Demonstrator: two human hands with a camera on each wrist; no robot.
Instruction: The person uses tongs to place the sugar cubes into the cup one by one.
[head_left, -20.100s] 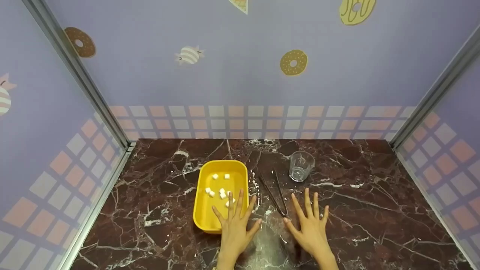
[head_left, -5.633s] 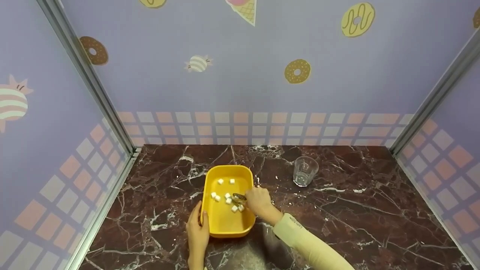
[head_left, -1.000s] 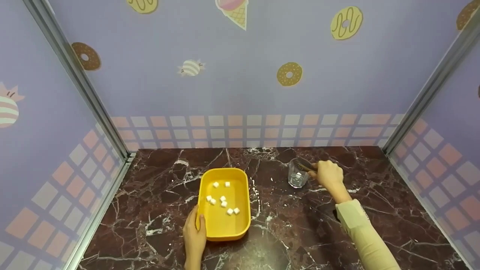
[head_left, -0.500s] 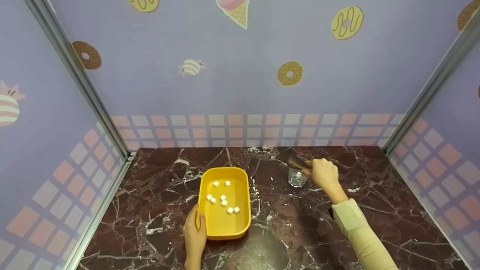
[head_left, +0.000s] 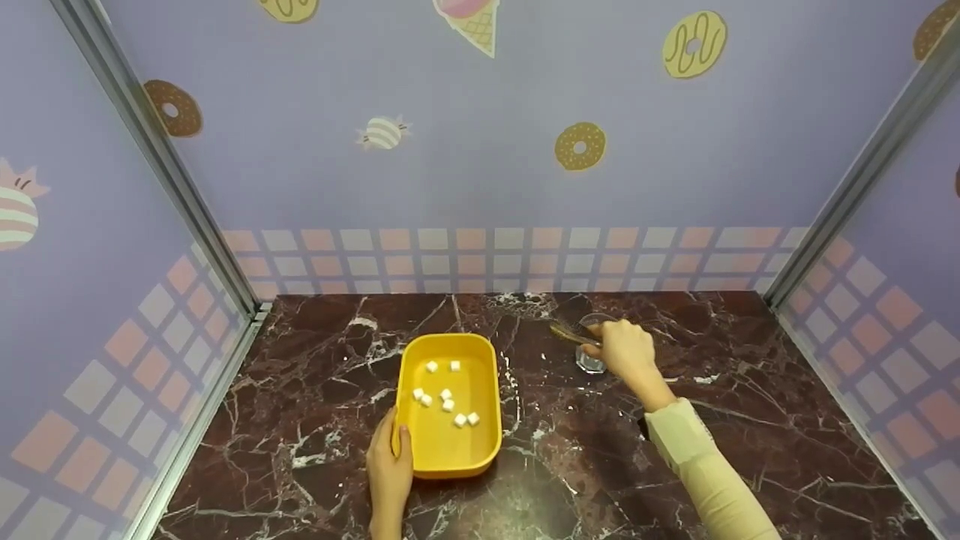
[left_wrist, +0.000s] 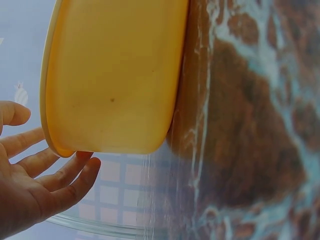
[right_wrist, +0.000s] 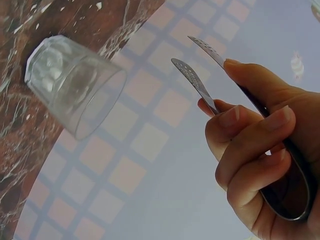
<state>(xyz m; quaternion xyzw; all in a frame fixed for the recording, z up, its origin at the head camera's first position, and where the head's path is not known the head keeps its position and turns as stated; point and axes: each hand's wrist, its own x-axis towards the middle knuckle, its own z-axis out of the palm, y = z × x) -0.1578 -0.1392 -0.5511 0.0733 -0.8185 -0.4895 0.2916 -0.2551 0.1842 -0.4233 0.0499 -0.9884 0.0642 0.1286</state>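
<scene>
My left hand (head_left: 388, 469) holds the near-left rim of a yellow tray (head_left: 448, 471); its thumb and fingers (left_wrist: 75, 187) lie either side of that edge in the head view. Small white cubes (head_left: 448, 406) lie scattered on the tray floor. My right hand (head_left: 628, 351) grips metal tongs (right_wrist: 192, 77) with perforated tips. Those tips stand apart with nothing between them. A clear glass (right_wrist: 75, 85) stands upright close by, partly hidden behind the right hand in the head view. Pale shapes show through its lower part; whether a cube is inside I cannot tell.
The dark red marbled tabletop (head_left: 315, 390) carries small white specks between tray and glass. A purple patterned wall (head_left: 480, 187) closes off the back, and panels stand at both sides.
The tongs lay on the table at first; the right hand took them up and dipped into the tray. Fewer cubes lie there now. Over the last second, hand and tongs moved left past the glass.
</scene>
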